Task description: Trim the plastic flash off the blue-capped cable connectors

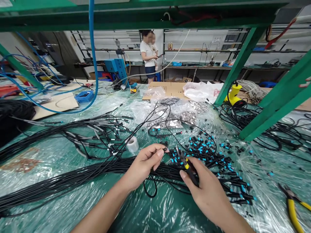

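Note:
My left hand [145, 163] pinches the end of a thin black cable [166, 149] between thumb and fingers. My right hand [205, 191] grips small black-and-yellow pliers [184, 160], whose tip points up toward that cable end. Both hands hover over a long bundle of black cables [73, 181] lying across the plastic-covered green table [73, 155]. The bundle's ends carry black connectors with blue rings [218, 161], heaped just beyond my right hand.
A small tape roll [132, 144] stands left of my hands. Yellow-handled pliers [293, 202] lie at the right edge. More cable harnesses [97, 132], silver bags [167, 121] and green frame struts [272, 103] crowd the table. A person [149, 55] stands far behind.

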`<action>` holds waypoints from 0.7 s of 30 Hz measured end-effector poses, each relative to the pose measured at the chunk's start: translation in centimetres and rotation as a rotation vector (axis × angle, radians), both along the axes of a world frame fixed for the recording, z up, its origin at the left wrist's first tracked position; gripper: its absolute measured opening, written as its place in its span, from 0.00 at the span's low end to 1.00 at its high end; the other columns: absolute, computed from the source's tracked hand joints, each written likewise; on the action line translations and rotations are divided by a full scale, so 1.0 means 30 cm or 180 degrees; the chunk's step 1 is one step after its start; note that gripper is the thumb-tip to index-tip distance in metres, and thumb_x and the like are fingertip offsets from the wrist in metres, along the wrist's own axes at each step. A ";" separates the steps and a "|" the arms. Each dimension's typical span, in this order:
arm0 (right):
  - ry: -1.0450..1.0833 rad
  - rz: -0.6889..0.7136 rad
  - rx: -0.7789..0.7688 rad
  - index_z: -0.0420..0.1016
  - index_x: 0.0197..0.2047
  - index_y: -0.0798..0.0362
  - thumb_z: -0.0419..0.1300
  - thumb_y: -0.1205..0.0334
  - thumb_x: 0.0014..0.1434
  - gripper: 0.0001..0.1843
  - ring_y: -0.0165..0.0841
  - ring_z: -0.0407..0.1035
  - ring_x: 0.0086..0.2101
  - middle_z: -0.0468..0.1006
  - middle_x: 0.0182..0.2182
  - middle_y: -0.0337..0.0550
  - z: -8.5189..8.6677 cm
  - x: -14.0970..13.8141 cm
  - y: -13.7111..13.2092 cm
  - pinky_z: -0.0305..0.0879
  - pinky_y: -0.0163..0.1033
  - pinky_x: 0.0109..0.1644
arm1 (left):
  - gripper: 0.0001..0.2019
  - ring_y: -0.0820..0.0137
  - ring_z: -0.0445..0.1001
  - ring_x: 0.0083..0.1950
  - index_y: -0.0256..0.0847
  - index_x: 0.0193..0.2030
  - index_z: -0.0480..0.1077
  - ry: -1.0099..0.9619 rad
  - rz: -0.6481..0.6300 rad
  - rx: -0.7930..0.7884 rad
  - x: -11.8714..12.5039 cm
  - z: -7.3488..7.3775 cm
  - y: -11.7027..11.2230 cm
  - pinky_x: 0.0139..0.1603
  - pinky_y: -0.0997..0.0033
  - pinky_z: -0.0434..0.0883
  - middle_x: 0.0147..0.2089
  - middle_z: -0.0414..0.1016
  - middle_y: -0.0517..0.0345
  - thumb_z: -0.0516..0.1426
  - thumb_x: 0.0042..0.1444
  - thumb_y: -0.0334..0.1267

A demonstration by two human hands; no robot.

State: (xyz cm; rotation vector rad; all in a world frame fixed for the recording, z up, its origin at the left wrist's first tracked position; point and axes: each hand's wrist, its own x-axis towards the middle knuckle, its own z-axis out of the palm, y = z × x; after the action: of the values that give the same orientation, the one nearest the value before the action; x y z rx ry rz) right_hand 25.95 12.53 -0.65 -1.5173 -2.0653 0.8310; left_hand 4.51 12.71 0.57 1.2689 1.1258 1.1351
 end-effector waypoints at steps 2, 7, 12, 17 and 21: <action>-0.0100 -0.0003 0.0272 0.62 0.57 0.43 0.50 0.48 0.64 0.20 0.38 0.66 0.49 0.70 0.51 0.43 0.012 0.007 0.001 0.64 0.45 0.52 | 0.15 0.80 0.56 0.24 0.37 0.44 0.71 0.0016 0.0010 0.0022 0.001 -0.001 -0.003 0.30 0.77 0.53 0.22 0.59 0.67 0.54 0.61 0.47; -0.0398 0.0060 0.0785 0.61 0.58 0.41 0.52 0.50 0.64 0.20 0.40 0.64 0.49 0.68 0.50 0.43 0.014 0.016 0.004 0.64 0.49 0.52 | 0.15 0.80 0.59 0.26 0.38 0.46 0.72 0.0049 0.0055 0.0036 0.003 -0.013 -0.006 0.34 0.75 0.56 0.25 0.63 0.65 0.54 0.61 0.46; -0.0498 0.0077 0.1092 0.58 0.61 0.38 0.53 0.50 0.64 0.23 0.39 0.63 0.47 0.68 0.48 0.43 -0.023 0.020 0.013 0.64 0.49 0.51 | 0.13 0.81 0.63 0.28 0.39 0.46 0.75 -0.0234 0.0162 -0.0048 0.024 -0.014 -0.007 0.36 0.76 0.60 0.29 0.68 0.62 0.57 0.59 0.44; -0.0559 0.0003 0.1342 0.60 0.61 0.40 0.54 0.51 0.63 0.23 0.39 0.63 0.44 0.67 0.45 0.45 -0.047 0.032 0.025 0.65 0.50 0.48 | 0.14 0.78 0.67 0.28 0.39 0.45 0.76 -0.0683 0.0338 -0.0488 0.055 -0.009 -0.017 0.32 0.77 0.64 0.28 0.72 0.60 0.62 0.54 0.43; -0.0610 -0.0005 0.1452 0.61 0.60 0.40 0.56 0.54 0.62 0.23 0.39 0.63 0.43 0.67 0.45 0.44 -0.055 0.045 0.033 0.65 0.50 0.48 | 0.15 0.75 0.69 0.31 0.39 0.42 0.77 -0.0750 0.0384 -0.0713 0.064 -0.012 -0.021 0.32 0.76 0.66 0.29 0.74 0.58 0.66 0.49 0.42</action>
State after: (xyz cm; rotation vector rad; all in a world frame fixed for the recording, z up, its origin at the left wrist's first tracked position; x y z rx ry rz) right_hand 27.30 13.50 -2.30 -1.3793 -2.1932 0.1905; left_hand 6.43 12.06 0.20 0.8805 1.1273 1.1776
